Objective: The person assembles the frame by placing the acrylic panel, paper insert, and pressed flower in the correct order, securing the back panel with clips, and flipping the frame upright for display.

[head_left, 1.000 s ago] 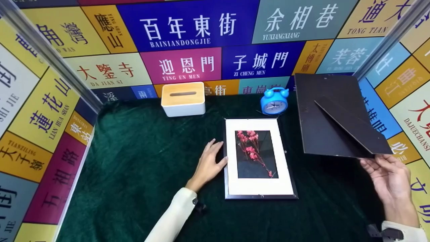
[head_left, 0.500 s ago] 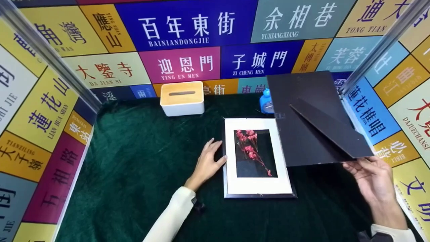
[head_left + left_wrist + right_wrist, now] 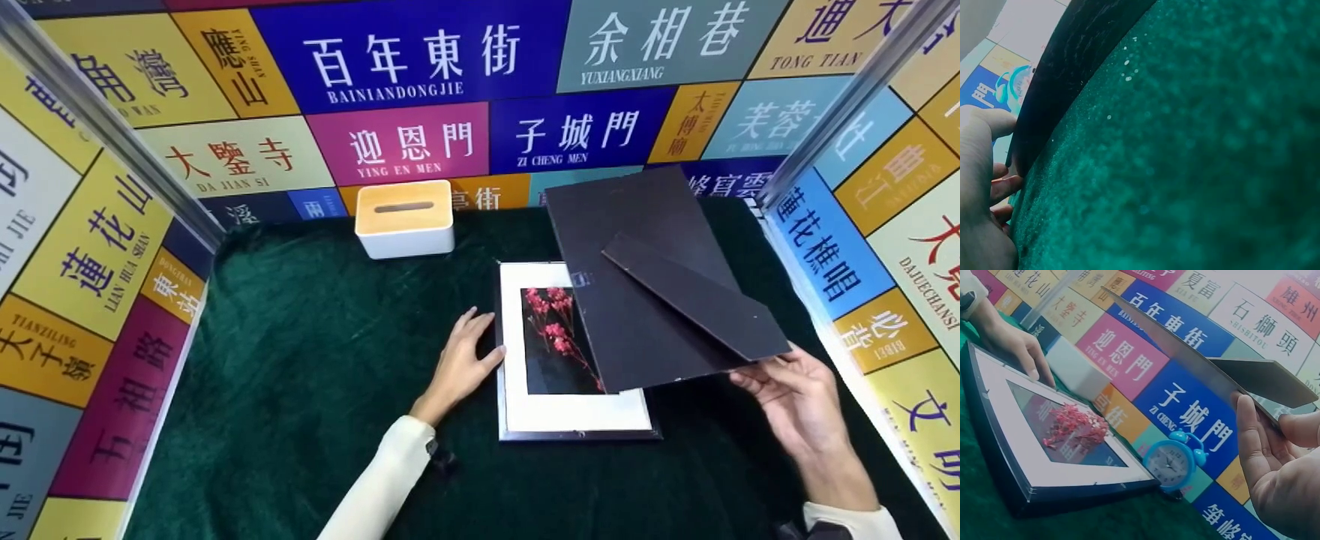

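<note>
A picture frame (image 3: 577,435) lies on the green cloth, with a white mat (image 3: 525,412) around a dark panel and pink flower sprigs (image 3: 556,337). My left hand (image 3: 459,364) rests at the frame's left side, thumb and fingertips against its edge. Above the frame's right half, tilted, is a black backing board (image 3: 637,322) with its easel leg (image 3: 697,304) folded out a little. My right hand (image 3: 799,405) pinches this board at its lower right corner, thumb on one side and fingers beneath. In the right wrist view the board (image 3: 1185,349) stands clear above the frame.
At the back stands a white tissue box (image 3: 405,232) with a wooden lid. A blue alarm clock (image 3: 1169,464) sits beyond the frame, hidden behind the board in the head view. Walls of coloured signs (image 3: 397,142) enclose the table on the back and sides.
My right hand has carried the backing board leftward, from beside the frame to partly over it, and the board now hides the clock in the head view. My left hand stays put.
</note>
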Available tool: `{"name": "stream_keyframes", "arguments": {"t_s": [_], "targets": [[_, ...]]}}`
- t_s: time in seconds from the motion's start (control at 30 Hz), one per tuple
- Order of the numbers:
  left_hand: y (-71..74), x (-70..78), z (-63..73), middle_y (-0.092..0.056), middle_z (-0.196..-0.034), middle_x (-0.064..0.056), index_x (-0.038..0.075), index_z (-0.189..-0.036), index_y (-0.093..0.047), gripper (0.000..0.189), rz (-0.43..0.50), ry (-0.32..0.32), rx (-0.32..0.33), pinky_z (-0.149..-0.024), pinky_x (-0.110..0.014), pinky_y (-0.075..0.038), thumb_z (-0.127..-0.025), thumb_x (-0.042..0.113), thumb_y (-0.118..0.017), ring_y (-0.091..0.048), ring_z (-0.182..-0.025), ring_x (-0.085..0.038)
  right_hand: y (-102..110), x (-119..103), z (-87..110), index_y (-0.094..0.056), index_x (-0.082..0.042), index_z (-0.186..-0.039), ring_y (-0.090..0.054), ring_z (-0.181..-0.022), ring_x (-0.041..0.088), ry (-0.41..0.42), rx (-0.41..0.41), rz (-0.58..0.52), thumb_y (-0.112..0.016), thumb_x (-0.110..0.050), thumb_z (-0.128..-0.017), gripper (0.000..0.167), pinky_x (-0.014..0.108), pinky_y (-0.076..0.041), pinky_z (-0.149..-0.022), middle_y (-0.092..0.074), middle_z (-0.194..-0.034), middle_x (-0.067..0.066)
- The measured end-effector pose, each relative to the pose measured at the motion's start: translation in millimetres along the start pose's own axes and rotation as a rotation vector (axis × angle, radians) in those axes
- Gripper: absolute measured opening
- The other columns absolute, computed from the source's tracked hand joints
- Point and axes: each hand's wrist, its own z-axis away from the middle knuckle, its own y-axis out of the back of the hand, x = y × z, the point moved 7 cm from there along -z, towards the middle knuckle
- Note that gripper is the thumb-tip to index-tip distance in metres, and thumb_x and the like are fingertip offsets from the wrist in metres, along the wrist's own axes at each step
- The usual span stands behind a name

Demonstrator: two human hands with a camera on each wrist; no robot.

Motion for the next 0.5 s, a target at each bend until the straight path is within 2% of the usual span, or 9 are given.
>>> {"name": "stream_keyframes", "arguments": {"t_s": [0.23, 0.5], "targets": [[2.0, 1.5, 0.0, -0.054, -0.166, -0.012, 0.005, -0.16, -0.056, 0.066, 0.017, -0.027, 0.015, -0.127, -0.056, -0.037, -0.102, 0.032, -0.074, -0.032, -0.164, -0.029, -3, 12, -0.5, -0.063, 0.02, -0.132, -0.08, -0.098, 0.043, -0.024, -0.037, 0.026, -0.024, 0.021, -0.109, 0.046, 0.046, -0.067, -0.086, -0.077, -0.118, 0.033], [2.1, 0.9, -0.4, -0.053, -0.166, -0.013, 0.006, -0.16, -0.057, 0.066, 0.023, -0.019, 0.01, -0.127, -0.056, -0.038, -0.102, 0.032, -0.074, -0.034, -0.163, -0.029, -5, 22, -0.1, -0.063, 0.019, -0.135, -0.081, -0.1, 0.042, -0.051, -0.065, 0.059, -0.026, 0.019, -0.11, 0.044, 0.045, -0.067, -0.087, -0.077, -0.119, 0.032]]}}
